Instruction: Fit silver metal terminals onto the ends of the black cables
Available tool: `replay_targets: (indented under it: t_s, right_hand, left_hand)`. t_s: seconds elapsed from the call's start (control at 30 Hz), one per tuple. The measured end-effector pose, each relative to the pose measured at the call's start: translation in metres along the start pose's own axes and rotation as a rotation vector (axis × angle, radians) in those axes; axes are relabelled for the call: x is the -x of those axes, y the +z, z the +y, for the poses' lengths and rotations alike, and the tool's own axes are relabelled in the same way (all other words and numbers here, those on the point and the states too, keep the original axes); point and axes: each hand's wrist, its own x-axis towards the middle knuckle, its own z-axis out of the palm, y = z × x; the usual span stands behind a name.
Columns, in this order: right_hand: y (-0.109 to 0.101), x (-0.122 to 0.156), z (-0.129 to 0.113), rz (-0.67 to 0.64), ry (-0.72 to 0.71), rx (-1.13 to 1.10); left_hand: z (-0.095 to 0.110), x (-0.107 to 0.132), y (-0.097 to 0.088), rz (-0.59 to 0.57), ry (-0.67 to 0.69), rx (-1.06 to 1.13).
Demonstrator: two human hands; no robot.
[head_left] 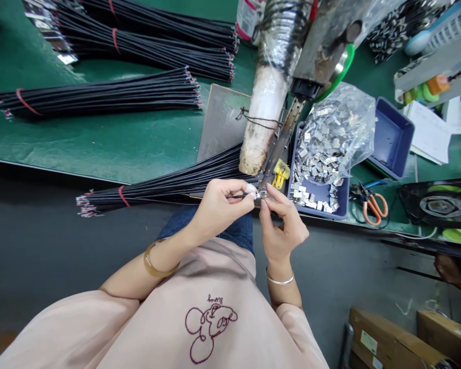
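Note:
My left hand [226,204] pinches the end of a black cable [236,195], with a white wrap on one fingertip. Facing it, my right hand [282,218] grips a small shiny metal piece [262,194] between thumb and forefinger. The cable end and the metal piece meet between my fingertips, right under the tip of a soldering iron [278,154]. Whether they are joined is too small to tell. A red-banded bundle of black cables [165,183] lies to the left, running behind my left hand.
A blue tray [343,207] of small metal pieces and a plastic bag [340,123] stand to the right, near orange-handled cutters [374,209]. A foil-wrapped fume pipe [263,102] hangs low above my hands. More bundled cables [111,97] lie at the left. A fan [441,206] sits far right.

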Motion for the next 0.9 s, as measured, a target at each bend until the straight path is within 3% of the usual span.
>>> replay_targets:
  t_s: [0.4, 0.9]
  right_hand:
    - [0.0001, -0.0052, -0.0032, -0.009, -0.025, -0.017]
    - [-0.0005, -0.0026, -0.0050, 0.024, -0.003, 0.021]
  left_hand:
    - [0.0049, 0.0018, 0.0018, 0.035, 0.068, -0.062]
    - [0.0045, 0.0047, -0.0011, -0.018, 0.081, -0.145]
